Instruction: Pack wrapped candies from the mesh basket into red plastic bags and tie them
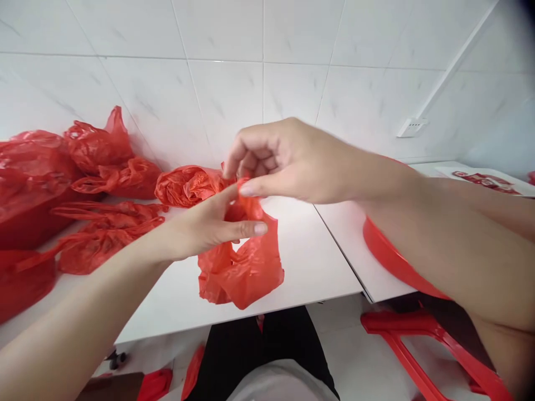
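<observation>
Red plastic carrier bag [257, 273], one of it in play, hangs from two hands over the white tabletop [313, 262]; whether its bottom touches down, I can't tell. Left hand [211, 225] grips the bag's upper part, thumb laid across the front, and right hand [290, 161] pinches the very top between thumb and fingertips. Two hands, one bag!

Look to the left of that carrier bag, and what a crowd: at least five more red plastic bags, overlapping too much for an exact count. One crumpled bundle [184, 186] sits just behind and left of it; one flattened bag [111, 236] lies farther left; one bulging bag [98, 147] stands beyond that, its top poking up.

Over to the carrier bag's right, one dark seam [334, 245] divides the surface, then one curved red rim [384, 253], partly hidden by the forearm. Below and right of the bag, one red plastic seat frame [399, 323], cut off by the edge. Far right and behind it, one wall socket [412, 127] and one red-printed sheet [487, 180].
</observation>
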Tool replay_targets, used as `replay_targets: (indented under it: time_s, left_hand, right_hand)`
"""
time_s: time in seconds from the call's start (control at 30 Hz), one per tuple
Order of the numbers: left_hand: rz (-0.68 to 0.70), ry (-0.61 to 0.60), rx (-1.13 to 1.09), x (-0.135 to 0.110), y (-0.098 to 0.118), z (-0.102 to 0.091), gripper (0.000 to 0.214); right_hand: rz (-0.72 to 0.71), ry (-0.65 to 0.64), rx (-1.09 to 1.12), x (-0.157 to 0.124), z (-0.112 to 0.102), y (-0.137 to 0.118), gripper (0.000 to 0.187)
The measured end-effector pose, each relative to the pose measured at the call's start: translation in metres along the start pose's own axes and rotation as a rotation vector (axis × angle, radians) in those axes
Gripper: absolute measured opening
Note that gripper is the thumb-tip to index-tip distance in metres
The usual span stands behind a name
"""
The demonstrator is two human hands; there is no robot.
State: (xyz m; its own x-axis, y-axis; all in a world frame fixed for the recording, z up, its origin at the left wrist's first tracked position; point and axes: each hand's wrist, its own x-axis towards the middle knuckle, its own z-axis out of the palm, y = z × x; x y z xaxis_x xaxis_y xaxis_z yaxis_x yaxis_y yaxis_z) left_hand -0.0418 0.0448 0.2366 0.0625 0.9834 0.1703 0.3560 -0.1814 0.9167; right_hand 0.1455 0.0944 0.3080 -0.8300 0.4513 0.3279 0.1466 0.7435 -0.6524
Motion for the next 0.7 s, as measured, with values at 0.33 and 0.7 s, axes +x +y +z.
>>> replay_targets:
  time_s: [0.33,0.7]
  left_hand:
    - [-0.260,-0.075,-0.265,0.014,-0.031,-0.006,0.037]
    - [-0.029,-0.441,0.089,0.011,-0.025,-0.015,0.010]
  right_hand:
    - [0.073,0.102,0.052,-0.009,0.041,0.072,0.022]
    - [-0.068,0.313,0.175,-0.038,0.076,0.052,0.018]
